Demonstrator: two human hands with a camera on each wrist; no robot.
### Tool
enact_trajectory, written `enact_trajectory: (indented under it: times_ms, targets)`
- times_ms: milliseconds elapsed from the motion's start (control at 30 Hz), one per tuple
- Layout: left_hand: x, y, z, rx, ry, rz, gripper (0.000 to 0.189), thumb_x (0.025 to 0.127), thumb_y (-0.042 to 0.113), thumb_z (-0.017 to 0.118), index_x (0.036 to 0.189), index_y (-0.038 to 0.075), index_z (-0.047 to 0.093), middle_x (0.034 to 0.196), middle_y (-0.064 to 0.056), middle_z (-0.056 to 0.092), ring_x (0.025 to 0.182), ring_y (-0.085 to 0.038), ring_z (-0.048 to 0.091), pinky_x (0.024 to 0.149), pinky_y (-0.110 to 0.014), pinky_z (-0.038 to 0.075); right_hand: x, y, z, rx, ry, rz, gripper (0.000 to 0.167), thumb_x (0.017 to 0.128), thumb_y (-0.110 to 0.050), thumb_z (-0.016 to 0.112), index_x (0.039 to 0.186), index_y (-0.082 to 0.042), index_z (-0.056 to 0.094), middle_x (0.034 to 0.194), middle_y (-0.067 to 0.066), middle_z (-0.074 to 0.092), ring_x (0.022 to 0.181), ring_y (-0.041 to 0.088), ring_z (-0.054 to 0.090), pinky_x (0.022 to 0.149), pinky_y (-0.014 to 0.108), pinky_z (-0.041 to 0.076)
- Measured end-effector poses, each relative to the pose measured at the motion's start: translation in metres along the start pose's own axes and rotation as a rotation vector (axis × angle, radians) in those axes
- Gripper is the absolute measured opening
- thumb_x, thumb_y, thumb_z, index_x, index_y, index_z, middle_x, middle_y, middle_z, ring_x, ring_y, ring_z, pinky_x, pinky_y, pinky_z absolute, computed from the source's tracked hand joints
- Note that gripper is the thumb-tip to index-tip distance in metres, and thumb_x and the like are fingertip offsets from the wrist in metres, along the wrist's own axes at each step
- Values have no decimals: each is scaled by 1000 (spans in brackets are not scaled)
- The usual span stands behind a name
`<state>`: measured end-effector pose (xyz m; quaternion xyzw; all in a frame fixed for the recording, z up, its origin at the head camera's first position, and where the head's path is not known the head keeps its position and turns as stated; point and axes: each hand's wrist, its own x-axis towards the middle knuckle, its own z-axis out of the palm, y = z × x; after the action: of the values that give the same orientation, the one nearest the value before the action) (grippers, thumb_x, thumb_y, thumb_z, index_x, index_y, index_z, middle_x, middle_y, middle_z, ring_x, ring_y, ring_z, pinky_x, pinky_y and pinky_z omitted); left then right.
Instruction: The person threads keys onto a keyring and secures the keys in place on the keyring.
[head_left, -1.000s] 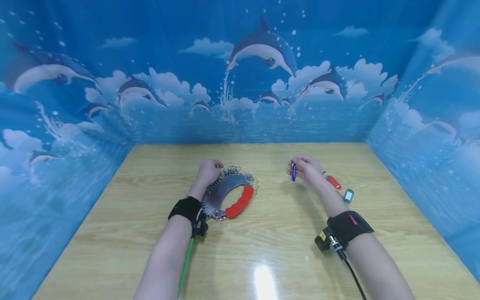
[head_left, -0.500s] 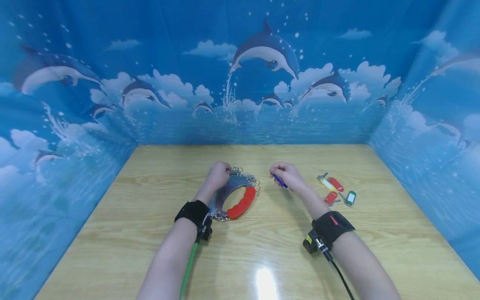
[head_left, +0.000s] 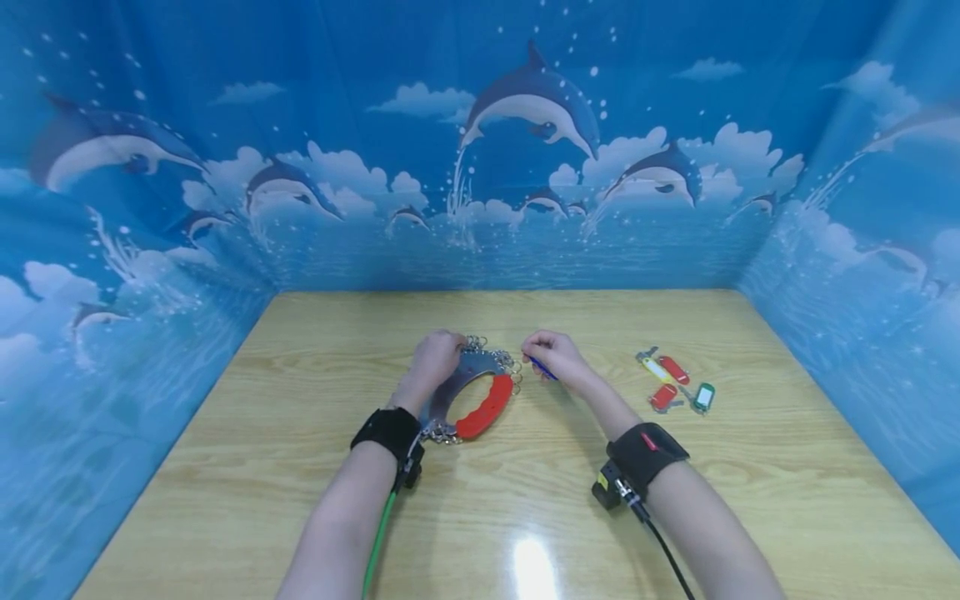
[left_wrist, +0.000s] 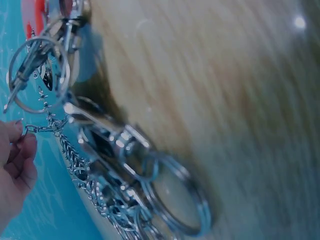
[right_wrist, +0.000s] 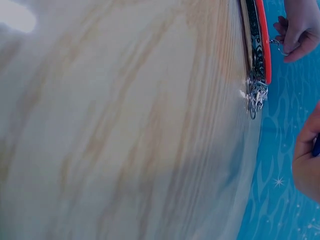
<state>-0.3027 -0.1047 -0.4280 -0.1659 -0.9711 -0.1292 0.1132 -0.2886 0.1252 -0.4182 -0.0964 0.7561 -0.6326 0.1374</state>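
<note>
A large curved metal key holder (head_left: 480, 362) with a red grip (head_left: 487, 408) lies on the table, its outer edge hung with chains, clips and small split rings (left_wrist: 182, 195). My left hand (head_left: 437, 358) is at its far left edge. In the left wrist view, that hand (left_wrist: 17, 172) pinches a small ring on a short chain leading to the holder. Just right of the holder, my right hand (head_left: 555, 357) holds a slim blue key tag (head_left: 543, 367) between thumb and fingers. Whether a key hangs from the tag is too small to tell.
To the right lie several tagged keys: a yellow tag (head_left: 656, 369), a red tag (head_left: 673, 369), another red tag (head_left: 663, 397) and a green tag (head_left: 703, 397). A blue dolphin-print curtain (head_left: 495, 242) borders the wooden table (head_left: 555, 500) behind and at both sides.
My right hand has moved left with the blue key tag, from beside the other tags to near the holder, and the tag has tilted. The left hand has shifted slightly right at the holder.
</note>
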Motion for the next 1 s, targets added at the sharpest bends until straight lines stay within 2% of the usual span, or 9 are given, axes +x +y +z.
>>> enact_trajectory:
  times_ms: [100,200,367,500,567,667,733,833,1000]
  targets:
    - [0,3,-2,20,-2,-46,17,81,-6,56,91,1,68,82,-12,63,75,-25,62,63,-35,51,-1,-2,3,-4,-13,-8,21,95,-15,51,104,4,56,89,18,58,58,16,47,50,30,41]
    - [1,7,-4,-2,-36,-98,17,77,-8,56,89,-1,66,83,-14,60,75,-26,61,63,-35,50,-3,-5,6,-12,-19,-15,21,95,-16,51,103,3,56,86,14,59,58,17,47,50,31,41]
    - [2,11,-5,-57,-85,-154,32,75,-10,57,103,1,67,98,-15,59,91,-26,59,77,-33,49,-2,-4,8,-16,-18,-25,17,95,-14,50,100,1,57,88,18,58,57,17,47,51,31,41]
    - [2,10,-3,19,-74,-135,33,76,-6,60,106,6,69,100,-13,61,94,-26,57,82,-34,46,-1,-3,9,-22,-13,-36,18,95,-12,50,100,4,56,91,26,56,56,17,46,50,30,40]
    - [1,9,-1,71,-56,-113,32,77,-4,61,105,9,70,99,-11,61,92,-26,57,81,-35,46,0,-2,11,-29,-9,-43,18,94,-12,51,101,5,56,91,28,55,56,17,46,49,29,40]
    - [0,6,1,98,-28,-76,32,78,-5,59,104,11,71,94,-11,62,88,-26,58,76,-35,48,2,-2,14,-48,-13,-47,22,94,-11,51,105,8,55,92,29,56,57,18,47,50,29,40]
    - [-2,5,2,81,-22,-56,34,77,-7,58,102,10,71,90,-11,61,84,-25,59,71,-35,49,3,-1,16,-70,-22,-46,24,94,-12,52,106,8,55,93,28,56,58,19,47,50,30,41]
    - [-3,5,2,33,-45,-37,37,75,-10,57,105,7,70,88,-12,59,82,-24,58,68,-34,49,3,-1,19,-76,-33,-39,26,94,-12,51,109,9,54,95,29,56,57,20,47,49,29,40]
    - [0,7,-1,-46,-93,-80,38,75,-11,56,111,-1,64,98,-16,60,92,-27,59,78,-34,49,6,-2,21,-64,-31,-46,26,94,-11,51,109,10,53,95,31,56,55,17,46,47,28,38]
